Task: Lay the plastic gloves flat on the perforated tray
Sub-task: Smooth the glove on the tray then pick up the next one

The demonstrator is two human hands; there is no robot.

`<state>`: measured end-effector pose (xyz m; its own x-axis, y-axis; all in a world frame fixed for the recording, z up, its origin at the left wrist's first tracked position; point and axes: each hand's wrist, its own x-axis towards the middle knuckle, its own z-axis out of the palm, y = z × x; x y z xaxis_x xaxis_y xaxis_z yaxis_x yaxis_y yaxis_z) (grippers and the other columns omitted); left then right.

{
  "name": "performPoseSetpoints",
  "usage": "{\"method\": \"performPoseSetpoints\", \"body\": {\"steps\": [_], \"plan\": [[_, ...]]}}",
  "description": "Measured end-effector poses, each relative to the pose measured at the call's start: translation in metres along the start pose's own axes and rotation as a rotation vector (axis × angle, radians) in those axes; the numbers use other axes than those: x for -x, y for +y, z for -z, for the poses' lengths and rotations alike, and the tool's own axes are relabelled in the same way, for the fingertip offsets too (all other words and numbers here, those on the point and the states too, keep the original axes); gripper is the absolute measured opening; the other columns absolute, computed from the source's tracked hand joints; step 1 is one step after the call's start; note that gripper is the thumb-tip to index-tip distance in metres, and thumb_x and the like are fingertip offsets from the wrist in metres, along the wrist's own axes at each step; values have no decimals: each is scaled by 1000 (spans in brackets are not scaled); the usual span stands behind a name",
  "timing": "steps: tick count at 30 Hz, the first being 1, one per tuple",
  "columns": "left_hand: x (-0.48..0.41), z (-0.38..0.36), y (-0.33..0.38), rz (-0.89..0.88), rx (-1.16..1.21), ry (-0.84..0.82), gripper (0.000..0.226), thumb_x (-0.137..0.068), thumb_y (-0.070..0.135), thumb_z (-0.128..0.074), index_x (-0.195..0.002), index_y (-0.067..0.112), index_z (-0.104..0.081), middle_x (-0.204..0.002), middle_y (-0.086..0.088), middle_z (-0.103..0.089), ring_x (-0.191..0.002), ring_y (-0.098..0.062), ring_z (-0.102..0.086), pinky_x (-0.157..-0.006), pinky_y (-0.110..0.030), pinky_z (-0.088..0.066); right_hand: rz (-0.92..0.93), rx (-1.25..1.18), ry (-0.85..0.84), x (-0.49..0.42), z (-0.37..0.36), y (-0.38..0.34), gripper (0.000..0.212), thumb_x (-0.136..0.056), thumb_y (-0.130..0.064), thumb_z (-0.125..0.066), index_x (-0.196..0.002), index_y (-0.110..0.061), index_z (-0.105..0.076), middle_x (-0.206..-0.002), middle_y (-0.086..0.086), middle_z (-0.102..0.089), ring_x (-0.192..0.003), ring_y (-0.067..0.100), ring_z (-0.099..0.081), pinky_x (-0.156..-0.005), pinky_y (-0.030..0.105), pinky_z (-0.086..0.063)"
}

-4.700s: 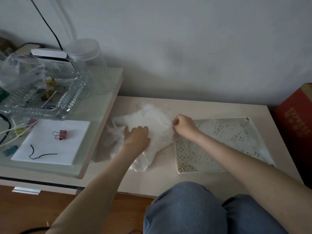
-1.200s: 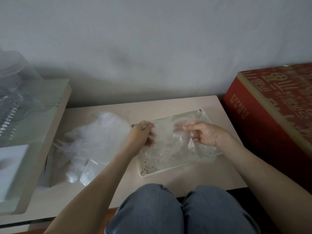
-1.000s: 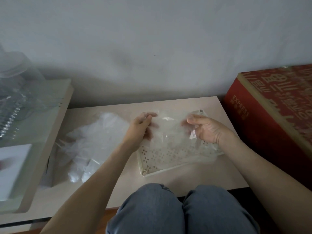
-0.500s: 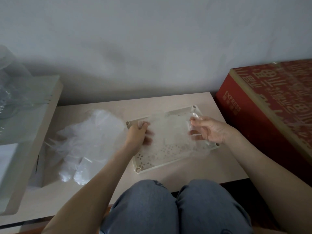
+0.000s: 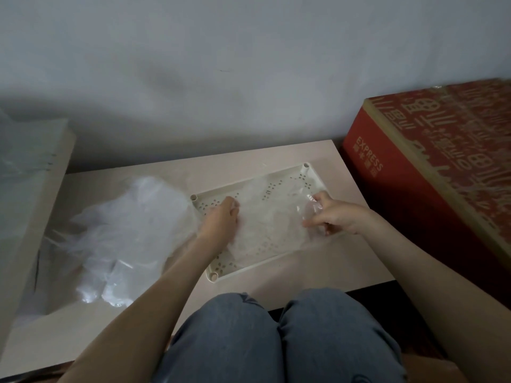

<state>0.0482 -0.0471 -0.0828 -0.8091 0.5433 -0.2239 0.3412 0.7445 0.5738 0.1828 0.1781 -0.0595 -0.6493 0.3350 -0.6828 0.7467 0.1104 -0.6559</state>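
clear glove (image 5: 271, 219) is spread over the perforated tray (image 5: 221, 268), long axis 9-to-3 betw the two hands; looks low on it, prob not fully settled yet; l hand (image 5: 219, 221) at its 9 o'clock end, fingers curled, pinching the edge; r hand (image 5: 333, 218) at 3 o'clock, thumb + fingers nipped on the film; spare glove pile (image 5: 124, 230) at tray's 9 o'clock, nearer l hand

Both forearms reach forward — left hand (image 5: 219, 220) and right hand (image 5: 335, 217) each pinch the plastic glove (image 5: 272, 217), fingers curled.
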Motion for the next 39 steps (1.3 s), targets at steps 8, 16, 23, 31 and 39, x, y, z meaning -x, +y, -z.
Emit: {"method": "performPoseSetpoints", "body": {"steps": [8, 16, 23, 31, 39], "plan": [[-2, 0, 8, -63, -92, -27, 24, -102, 21, -33, -118, 13, -48, -98, -15, -64, -80, -31, -62, -76, -44, -54, 180, -107, 55, 7, -1, -11, 43, -98, -45, -47, -86, -5, -54, -72, 8, -53, -63, 17, -49, -48, 22, -40], [7, 4, 8, -31, -134, 71, 42, -94, 8, -40, -135, 10, -37, -130, -15, -49, -110, -32, -53, -91, -43, -47, 162, -588, -32, 13, 1, -17, 41, -87, 8, -59, -123, -8, -46, -104, 13, -62, -72, 28, -69, -64, 42, -60], [10, 4, 16, -429, -373, 172, 49, -97, 22, -46, -144, 15, -36, -159, -10, -12, -146, -29, -11, -118, -40, -12, 91, -266, 87, 13, -2, -16, 59, -83, 12, -61, -130, -14, -35, -118, 15, -42, -70, 24, -66, -56, 32, -58], [-11, -29, -1, -411, -633, -253, 68, -95, 63, -8, -152, 32, 11, -159, -6, 21, -145, -22, 21, -117, -45, 13, 46, -148, 130, 11, 8, -15, 52, -84, 5, -63, -129, -9, -40, -81, 11, -55, -47, 12, -53, -41, 22, -43], [-15, -35, -9, -445, -637, -204, 105, -56, 85, 29, -148, 34, 21, -157, -4, 25, -145, -23, 23, -115, -45, 14, 88, 9, 247, 9, 27, -43, 33, -91, -23, -55, -121, -11, -49, -87, 8, -55, -55, 14, -38, -50, 25, -34]]}}
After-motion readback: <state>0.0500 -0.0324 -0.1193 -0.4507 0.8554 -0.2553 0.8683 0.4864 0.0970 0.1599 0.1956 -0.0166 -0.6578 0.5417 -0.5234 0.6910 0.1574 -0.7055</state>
